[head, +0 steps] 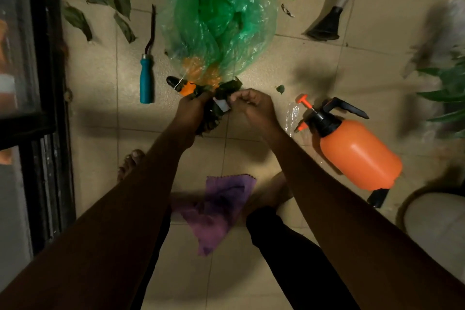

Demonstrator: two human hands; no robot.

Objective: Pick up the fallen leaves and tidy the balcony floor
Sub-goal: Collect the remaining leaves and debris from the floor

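Fingers of the left hand [192, 108] were clenched round a bunch of dark leaves [212, 119]; those of the right hand [253, 104] pinched its upper end. The bunch was held just beside the green bag [216, 15]; loose leaves [120, 1] lay on the floor [100, 70].

One translucent green plastic bag [219, 15]. One orange plastic pressure sprayer [357, 153]. One teal-handled hand tool with a dark curved blade [146, 78]. One purple cloth [219, 209]. Four loose dark green leaves [122, 0] grouped at the left, one small leaf [280, 88] near the sprayer. One bunch of gathered dark leaves [212, 122]. Two bare feet [129, 163].
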